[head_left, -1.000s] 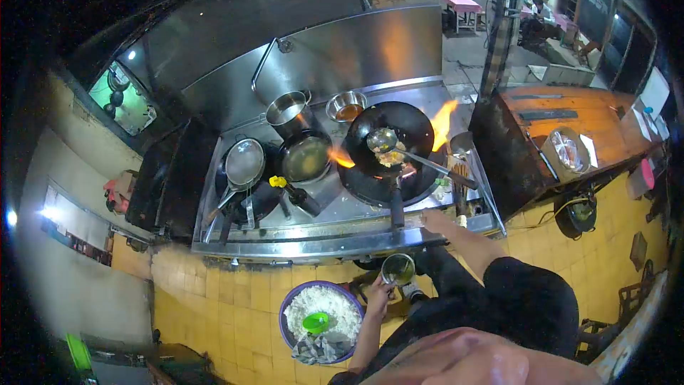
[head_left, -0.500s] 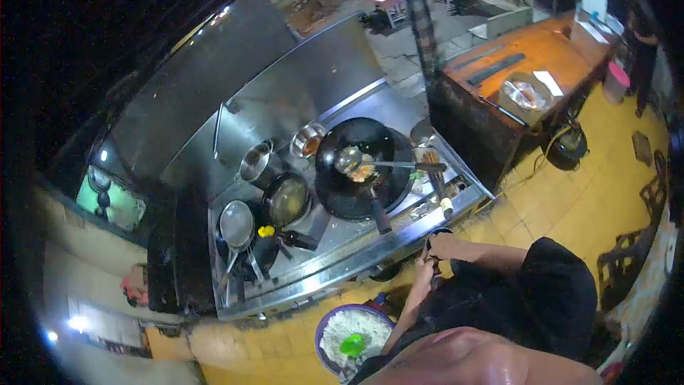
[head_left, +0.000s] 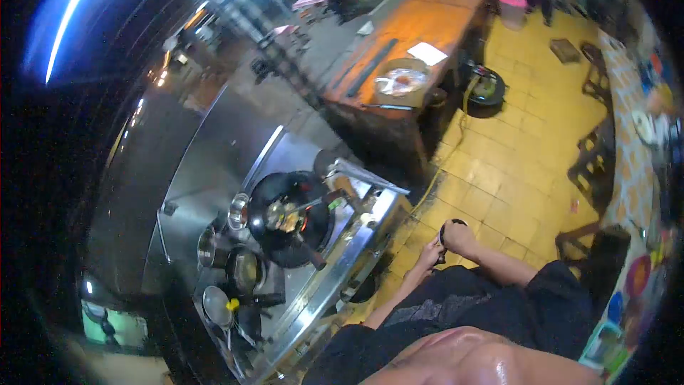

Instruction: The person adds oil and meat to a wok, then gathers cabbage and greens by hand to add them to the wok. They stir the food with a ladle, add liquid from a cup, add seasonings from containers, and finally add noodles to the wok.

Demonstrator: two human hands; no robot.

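My right hand (head_left: 459,237) is closed around a dark object (head_left: 443,234) with a rounded top edge; its kind is too small and blurred to tell. Just below and to the left, my left hand (head_left: 430,252) is closed on the lower part of the same object. Both hands are in front of my body, to the right of the stove and away from it. On the stove stands a black wok (head_left: 267,199) with some food in it. A metal ladle (head_left: 276,211) rests in the wok, its handle pointing right.
Smaller pots (head_left: 208,246), a pan (head_left: 246,273) and a strainer (head_left: 216,304) stand on the steel stove (head_left: 303,317). Beyond it is an orange table (head_left: 402,25) with a bowl (head_left: 401,83) and papers. A gas cylinder (head_left: 486,93) sits on the yellow floor. Dark chairs (head_left: 591,150) line the right.
My view has swung to the right, so the stove sits further left and more floor shows. Both hands stay together on the dark object. The basin of white powder has left the view.
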